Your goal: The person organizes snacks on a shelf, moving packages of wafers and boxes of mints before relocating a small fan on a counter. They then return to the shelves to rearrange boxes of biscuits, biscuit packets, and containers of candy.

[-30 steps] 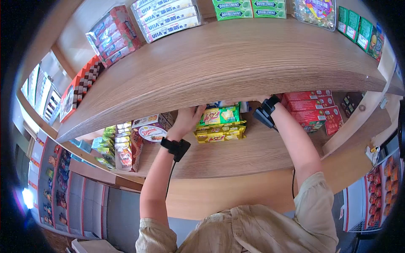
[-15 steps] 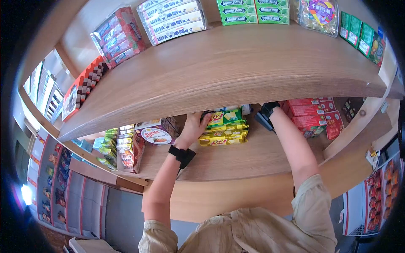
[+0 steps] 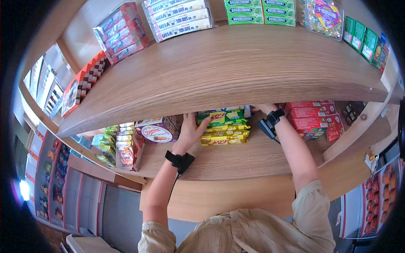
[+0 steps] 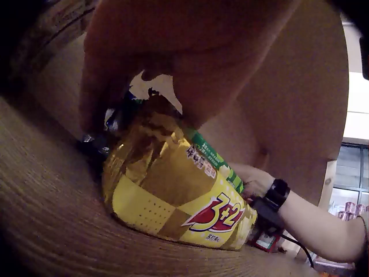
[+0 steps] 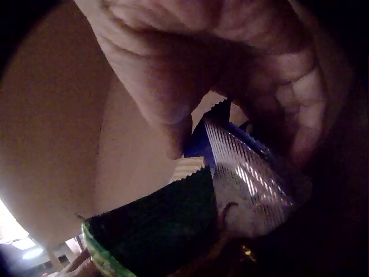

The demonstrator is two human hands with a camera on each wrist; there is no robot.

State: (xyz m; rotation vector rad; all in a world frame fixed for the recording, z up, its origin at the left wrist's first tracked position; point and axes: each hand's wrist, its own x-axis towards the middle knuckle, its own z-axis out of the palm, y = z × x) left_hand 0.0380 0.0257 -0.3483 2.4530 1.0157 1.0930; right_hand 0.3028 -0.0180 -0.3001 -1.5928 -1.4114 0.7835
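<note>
On the lower shelf, yellow biscuit packs (image 3: 223, 138) lie in front of a green pack (image 3: 219, 118), with a blue-and-white pack (image 3: 246, 109) behind. My left hand (image 3: 192, 133) is at their left ends, its thumb by the green pack. In the left wrist view the left hand (image 4: 184, 52) has thumb and fingers round the rear wrapper end, above the yellow pack (image 4: 179, 202). The upper shelf partly hides my right hand (image 3: 266, 109). In the right wrist view the right hand (image 5: 213, 63) grips the blue-and-silver wrapper end (image 5: 248, 173) between thumb and fingers, beside a green pack (image 5: 155, 225).
A Danisa box (image 3: 157, 133) and upright snack packets (image 3: 125, 147) are to the left of the packs, red boxes (image 3: 310, 120) to the right. The upper shelf (image 3: 228, 63) overhangs both hands and bears gum and candy packs. A wooden side panel (image 3: 358, 126) stands at the right.
The head view has shifted slightly. My left thumb is lower beside the green pack than a second ago. My right hand, hidden half a second ago, partly shows again below the upper shelf.
</note>
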